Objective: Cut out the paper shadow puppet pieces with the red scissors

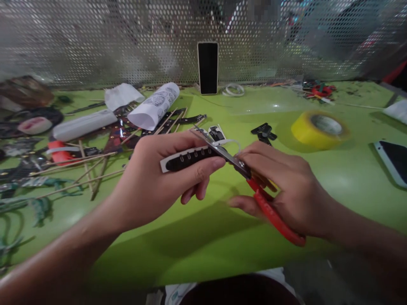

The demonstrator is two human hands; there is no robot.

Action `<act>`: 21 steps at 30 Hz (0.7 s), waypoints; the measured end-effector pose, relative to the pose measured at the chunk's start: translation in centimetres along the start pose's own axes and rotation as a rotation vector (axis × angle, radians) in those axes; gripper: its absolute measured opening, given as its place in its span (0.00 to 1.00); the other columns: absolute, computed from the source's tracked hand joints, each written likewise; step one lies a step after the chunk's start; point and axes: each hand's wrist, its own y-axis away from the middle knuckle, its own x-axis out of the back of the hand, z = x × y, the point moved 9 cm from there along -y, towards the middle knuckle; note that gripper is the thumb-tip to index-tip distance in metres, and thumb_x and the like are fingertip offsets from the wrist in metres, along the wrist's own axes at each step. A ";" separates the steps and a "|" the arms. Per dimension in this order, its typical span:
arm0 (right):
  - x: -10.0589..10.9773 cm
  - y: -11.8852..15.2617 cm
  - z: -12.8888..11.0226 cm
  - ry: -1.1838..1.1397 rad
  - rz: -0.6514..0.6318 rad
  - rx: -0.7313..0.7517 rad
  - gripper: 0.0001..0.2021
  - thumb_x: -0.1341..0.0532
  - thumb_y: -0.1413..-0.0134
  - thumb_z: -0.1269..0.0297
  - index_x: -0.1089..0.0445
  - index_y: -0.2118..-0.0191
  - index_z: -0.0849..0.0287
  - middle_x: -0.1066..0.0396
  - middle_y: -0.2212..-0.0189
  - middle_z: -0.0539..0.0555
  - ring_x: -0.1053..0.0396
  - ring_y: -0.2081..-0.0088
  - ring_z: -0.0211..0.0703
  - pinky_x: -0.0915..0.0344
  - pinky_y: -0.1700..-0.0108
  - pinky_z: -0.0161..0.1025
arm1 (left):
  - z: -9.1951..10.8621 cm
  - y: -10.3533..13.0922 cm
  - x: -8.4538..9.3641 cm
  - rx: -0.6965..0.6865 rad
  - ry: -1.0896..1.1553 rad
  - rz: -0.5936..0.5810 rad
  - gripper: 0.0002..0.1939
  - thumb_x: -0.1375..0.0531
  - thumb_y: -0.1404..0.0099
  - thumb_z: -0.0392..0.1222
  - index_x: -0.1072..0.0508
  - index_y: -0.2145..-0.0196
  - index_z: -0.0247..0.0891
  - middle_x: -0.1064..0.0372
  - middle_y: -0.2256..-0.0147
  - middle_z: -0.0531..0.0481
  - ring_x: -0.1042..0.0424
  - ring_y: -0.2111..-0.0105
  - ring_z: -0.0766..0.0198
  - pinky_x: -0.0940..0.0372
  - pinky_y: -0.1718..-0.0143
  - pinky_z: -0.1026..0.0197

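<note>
Between the thumb and fingers of my left hand (pixel 171 171) is a black strip with small metal loops (pixel 192 157), backed by a white strip. My right hand (pixel 282 182) grips red-handled scissors (pixel 276 216). Their metal blades point up and left, across the right end of the black strip, close to my left thumb. A thin white band (pixel 233 142) curves out beside the blades. Whether the blades touch the band is not clear.
Yellow tape roll (pixel 300 131) and a phone (pixel 392 163) lie right. Another phone (pixel 208 67) stands against the perforated metal screen (pixel 127 46). A rolled printed paper (pixel 155 106), sticks (pixel 87 167), green cords (pixel 40 207) and black pieces (pixel 263 132) lie on the green table (pixel 178 250).
</note>
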 end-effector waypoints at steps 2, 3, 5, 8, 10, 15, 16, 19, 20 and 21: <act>-0.2 0.0 0.4 -0.083 -0.029 -0.050 0.20 0.31 0.28 0.48 0.24 0.55 0.64 0.25 0.63 0.57 0.28 0.65 0.43 0.30 0.64 0.40 | 0.1 0.1 -0.1 0.007 -0.004 0.009 0.10 0.26 0.30 0.39 0.18 0.70 0.45 0.27 0.80 0.58 0.35 0.85 0.71 0.39 0.86 0.68; -0.4 0.0 0.5 -0.120 -0.046 -0.076 0.21 0.31 0.27 0.46 0.24 0.57 0.63 0.25 0.64 0.55 0.30 0.66 0.42 0.31 0.65 0.40 | 0.1 0.1 -0.1 0.013 -0.003 0.007 0.12 0.27 0.29 0.39 0.19 0.71 0.44 0.27 0.81 0.58 0.36 0.86 0.71 0.40 0.86 0.68; -0.6 0.0 0.9 -0.176 -0.072 -0.122 0.23 0.33 0.27 0.43 0.25 0.60 0.61 0.25 0.65 0.55 0.31 0.68 0.42 0.32 0.67 0.40 | 0.2 0.3 -0.1 0.026 0.002 -0.001 0.15 0.29 0.27 0.40 0.19 0.73 0.43 0.27 0.81 0.56 0.35 0.86 0.71 0.40 0.88 0.68; -0.6 -0.1 1.0 -0.261 -0.052 -0.136 0.25 0.34 0.28 0.40 0.25 0.62 0.61 0.25 0.67 0.53 0.29 0.67 0.42 0.30 0.66 0.40 | 0.2 0.5 -0.1 0.050 0.018 -0.012 0.16 0.28 0.28 0.41 0.18 0.75 0.43 0.27 0.82 0.55 0.36 0.87 0.70 0.42 0.89 0.68; -0.7 -0.1 1.0 -0.324 -0.034 -0.130 0.25 0.33 0.28 0.39 0.24 0.62 0.61 0.27 0.70 0.51 0.30 0.68 0.40 0.30 0.67 0.38 | 0.2 0.5 0.0 0.060 0.030 -0.014 0.16 0.29 0.27 0.41 0.18 0.75 0.43 0.27 0.83 0.55 0.37 0.88 0.71 0.43 0.90 0.68; -1.1 0.3 1.5 -0.453 -0.030 -0.179 0.24 0.32 0.28 0.41 0.21 0.57 0.62 0.23 0.66 0.52 0.29 0.69 0.37 0.31 0.68 0.34 | 0.0 0.6 0.0 0.074 0.052 0.000 0.16 0.26 0.30 0.39 0.18 0.77 0.42 0.27 0.83 0.56 0.39 0.89 0.73 0.47 0.91 0.69; -1.1 0.4 1.6 -0.470 -0.033 -0.186 0.24 0.32 0.28 0.41 0.21 0.56 0.62 0.22 0.65 0.52 0.28 0.68 0.37 0.30 0.68 0.34 | 0.0 0.6 0.0 0.074 0.052 0.004 0.15 0.25 0.32 0.38 0.18 0.76 0.43 0.27 0.83 0.56 0.39 0.89 0.73 0.47 0.90 0.69; -1.1 0.5 1.6 -0.482 -0.034 -0.190 0.24 0.33 0.27 0.41 0.21 0.56 0.62 0.22 0.65 0.53 0.29 0.69 0.36 0.31 0.69 0.34 | 0.0 0.7 0.1 0.070 0.028 0.011 0.15 0.27 0.29 0.41 0.17 0.75 0.43 0.27 0.83 0.56 0.38 0.88 0.73 0.46 0.90 0.69; -1.1 0.4 1.5 -0.475 -0.032 -0.185 0.24 0.34 0.27 0.41 0.21 0.56 0.62 0.23 0.65 0.52 0.30 0.70 0.36 0.32 0.70 0.34 | 0.0 0.7 0.1 0.067 0.023 0.011 0.16 0.28 0.27 0.42 0.17 0.75 0.43 0.27 0.83 0.56 0.38 0.88 0.73 0.45 0.90 0.69; -1.1 0.4 1.5 -0.460 -0.024 -0.180 0.25 0.35 0.26 0.40 0.22 0.57 0.62 0.23 0.66 0.52 0.30 0.70 0.36 0.32 0.70 0.35 | 0.0 0.7 0.1 0.065 0.023 0.009 0.17 0.29 0.26 0.43 0.17 0.75 0.43 0.27 0.83 0.56 0.38 0.88 0.73 0.46 0.90 0.70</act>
